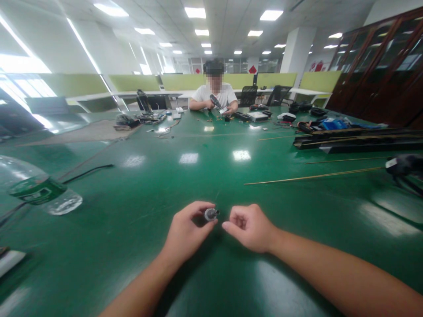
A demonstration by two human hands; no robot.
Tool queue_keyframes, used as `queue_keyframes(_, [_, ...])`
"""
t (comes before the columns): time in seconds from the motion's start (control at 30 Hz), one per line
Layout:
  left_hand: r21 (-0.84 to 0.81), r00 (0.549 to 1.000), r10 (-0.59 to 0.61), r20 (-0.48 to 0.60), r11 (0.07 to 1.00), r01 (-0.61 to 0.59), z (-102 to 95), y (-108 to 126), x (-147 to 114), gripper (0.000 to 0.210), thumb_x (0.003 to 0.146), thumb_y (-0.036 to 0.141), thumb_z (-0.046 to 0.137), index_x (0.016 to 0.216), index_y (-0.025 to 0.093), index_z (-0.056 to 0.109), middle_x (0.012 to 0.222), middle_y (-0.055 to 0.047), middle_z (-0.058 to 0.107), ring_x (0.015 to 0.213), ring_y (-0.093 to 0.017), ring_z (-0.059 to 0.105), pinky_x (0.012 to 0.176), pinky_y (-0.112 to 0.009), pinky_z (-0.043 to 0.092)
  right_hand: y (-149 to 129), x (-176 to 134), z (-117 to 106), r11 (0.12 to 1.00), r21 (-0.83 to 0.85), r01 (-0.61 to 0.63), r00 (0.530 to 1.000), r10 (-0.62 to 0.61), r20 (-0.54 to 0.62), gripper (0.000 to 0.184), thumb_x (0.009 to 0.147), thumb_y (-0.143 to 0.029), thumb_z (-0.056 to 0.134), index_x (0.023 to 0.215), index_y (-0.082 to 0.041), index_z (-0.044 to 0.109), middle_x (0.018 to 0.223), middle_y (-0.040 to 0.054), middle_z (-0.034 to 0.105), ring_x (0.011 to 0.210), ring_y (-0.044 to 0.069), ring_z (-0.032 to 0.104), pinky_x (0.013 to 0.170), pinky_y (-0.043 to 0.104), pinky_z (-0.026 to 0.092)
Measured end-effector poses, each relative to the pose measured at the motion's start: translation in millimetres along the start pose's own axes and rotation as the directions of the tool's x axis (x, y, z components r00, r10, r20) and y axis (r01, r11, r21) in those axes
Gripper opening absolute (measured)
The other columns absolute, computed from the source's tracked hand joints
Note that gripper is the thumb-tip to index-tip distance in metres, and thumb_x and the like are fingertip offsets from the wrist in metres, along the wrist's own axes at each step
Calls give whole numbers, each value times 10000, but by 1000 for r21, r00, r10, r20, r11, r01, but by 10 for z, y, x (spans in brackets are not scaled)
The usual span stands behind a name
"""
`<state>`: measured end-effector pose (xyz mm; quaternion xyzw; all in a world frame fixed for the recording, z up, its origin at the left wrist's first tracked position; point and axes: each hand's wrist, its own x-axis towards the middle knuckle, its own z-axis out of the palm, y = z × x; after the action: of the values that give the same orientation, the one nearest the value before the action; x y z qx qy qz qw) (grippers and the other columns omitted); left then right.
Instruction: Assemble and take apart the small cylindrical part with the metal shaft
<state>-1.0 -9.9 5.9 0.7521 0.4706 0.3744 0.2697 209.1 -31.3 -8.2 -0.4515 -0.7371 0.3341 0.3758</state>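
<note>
Between the thumb and fingers of my left hand [188,231] is a small grey cylindrical metal part [210,214]. A short, dark, narrower stub with a round open end sticks out of it toward the right. Its exact kind does not show. My right hand [250,228] hovers just to the right of the part, apart from it. The fingers of that hand are curled in and its thumb points left; nothing shows in its grasp. Both hands are over the green tabletop [185,182].
At left lies a clear plastic bottle [39,189] with a green label, near a black cable [87,172]. Thin brass-coloured rods [313,175] reach in from the right, by black channels [360,141]. Across the table a person [214,94] holds a dark tool [215,101].
</note>
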Motion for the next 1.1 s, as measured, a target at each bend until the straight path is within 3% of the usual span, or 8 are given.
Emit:
queue_keyframes(0.23, [52, 995, 94, 13, 994, -95, -35, 12, 21, 196, 795, 232, 717, 991, 242, 720, 979, -16, 705, 913, -178, 649, 826, -283, 510, 29, 52, -19, 999, -18, -31, 999, 32, 19, 172, 827, -334, 683, 865, -180, 616, 599, -35, 595, 498, 101, 518, 495, 206, 368])
queue_keyframes(0.47, [41, 991, 97, 89, 994, -101, -14, 19, 11, 239, 792, 267, 750, 1027, 257, 711, 996, -10, 704, 912, -175, 649, 812, -270, 492, 26, 50, -25, 999, -53, 1, 1000, -2, -15, 356, 798, -251, 695, 1136, -221, 588, 670, -48, 609, 556, 118, 570, 544, 215, 397])
queue_keyframes(0.7, [37, 996, 44, 83, 998, -47, 4, -3, -13, 222, 761, 261, 782, 966, 265, 695, 944, 27, 709, 866, -161, 650, 775, -255, 480, 39, 63, -14, 993, -101, 64, 997, -67, -33, 282, 783, -199, 680, 1061, -222, 647, 735, -23, 646, 597, 132, 565, 580, 233, 416])
queue_keyframes(0.97, [8, 991, 88, 98, 996, -89, 6, 15, -12, 207, 771, 259, 782, 954, 263, 686, 939, 32, 698, 869, -149, 640, 782, -249, 476, 32, 56, -21, 982, -109, 153, 985, -160, -63, 234, 742, -164, 702, 973, -197, 710, 859, 18, 707, 729, 169, 630, 674, 264, 470])
queue_keyframes(1.1, [-14, 987, 130, 90, 992, -129, 6, 19, -14, 199, 778, 264, 780, 953, 252, 687, 936, 20, 693, 867, -151, 639, 783, -253, 482, 20, 53, -32, 982, -101, 159, 985, -165, -57, 197, 749, -176, 702, 945, -186, 719, 825, 24, 706, 688, 166, 623, 648, 266, 467])
